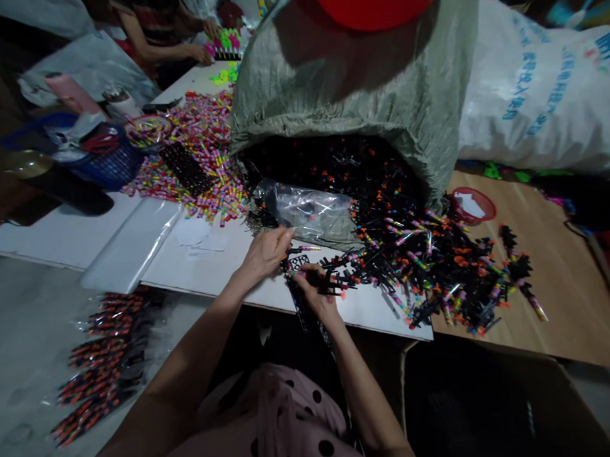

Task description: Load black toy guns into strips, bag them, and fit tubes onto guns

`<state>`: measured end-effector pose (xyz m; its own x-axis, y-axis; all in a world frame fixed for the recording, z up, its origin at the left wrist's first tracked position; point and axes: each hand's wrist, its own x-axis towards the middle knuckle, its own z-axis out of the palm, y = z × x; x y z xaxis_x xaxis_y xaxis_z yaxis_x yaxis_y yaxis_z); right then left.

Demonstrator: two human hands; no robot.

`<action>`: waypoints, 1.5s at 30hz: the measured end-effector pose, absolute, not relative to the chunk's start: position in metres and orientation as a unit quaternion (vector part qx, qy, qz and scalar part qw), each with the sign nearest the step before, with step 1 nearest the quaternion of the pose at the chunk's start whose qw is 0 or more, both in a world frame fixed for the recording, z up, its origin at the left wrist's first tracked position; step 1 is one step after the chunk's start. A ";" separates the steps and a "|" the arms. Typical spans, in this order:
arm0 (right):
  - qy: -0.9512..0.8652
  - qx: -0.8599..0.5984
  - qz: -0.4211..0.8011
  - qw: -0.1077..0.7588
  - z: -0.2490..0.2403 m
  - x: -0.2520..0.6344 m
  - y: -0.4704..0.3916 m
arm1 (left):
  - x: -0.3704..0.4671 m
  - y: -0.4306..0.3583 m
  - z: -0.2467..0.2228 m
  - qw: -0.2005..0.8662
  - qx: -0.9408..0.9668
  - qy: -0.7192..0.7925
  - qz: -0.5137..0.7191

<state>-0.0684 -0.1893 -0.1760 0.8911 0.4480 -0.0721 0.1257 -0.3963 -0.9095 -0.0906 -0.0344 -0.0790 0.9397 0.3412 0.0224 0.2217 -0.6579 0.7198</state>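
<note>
My left hand (267, 254) is closed in a pinch at the white table's (183, 271) front part, at the upper left end of a black perforated plastic piece (298, 261). What its fingertips hold is too small to make out. Just to its right, my right hand (320, 292) is closed around a small black plastic toy part (328, 280) with an orange tip. Its fingers also meet the perforated piece, which hangs down over the table edge. Behind my hands a clear plastic bag (310, 212) lies at the mouth of a large grey-green sack (340, 83) filled with black parts.
Black toys with colourful tubes (448, 267) are heaped at right, beside a red basket (473, 205). Colourful tubes (208, 132), a blue basket (107, 161), a dark bottle (61, 183) and flat plastic bags (134, 242) lie left. Packed bags (100, 361) lie on the floor. Another person works at upper left.
</note>
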 end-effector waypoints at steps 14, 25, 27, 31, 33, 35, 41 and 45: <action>-0.367 -0.873 0.262 0.188 -0.144 -0.066 -0.137 | -0.094 -0.020 -0.075 0.339 0.916 0.210 0.041; -0.363 -0.920 0.148 0.035 -0.121 -0.001 -0.155 | -0.127 -0.018 -0.077 0.344 0.894 0.168 0.231; -0.370 -0.913 0.158 0.072 -0.122 -0.009 -0.161 | -0.126 -0.022 -0.080 0.333 0.911 0.159 0.187; -0.349 -0.856 0.203 0.323 -0.142 -0.046 -0.177 | -0.123 -0.024 -0.087 0.352 0.902 0.191 0.161; -0.315 -0.824 0.207 0.422 -0.159 -0.066 -0.179 | -0.123 -0.025 -0.088 0.353 0.900 0.194 0.165; -0.283 -0.808 0.181 0.484 -0.176 -0.080 -0.177 | -0.123 -0.025 -0.087 0.354 0.901 0.193 0.158; -0.331 -0.822 0.151 0.438 -0.182 -0.090 -0.168 | -0.125 -0.025 -0.084 0.340 0.907 0.198 0.151; -0.361 -0.891 0.156 0.227 -0.167 -0.096 -0.155 | -0.126 -0.027 -0.086 0.335 0.907 0.206 0.153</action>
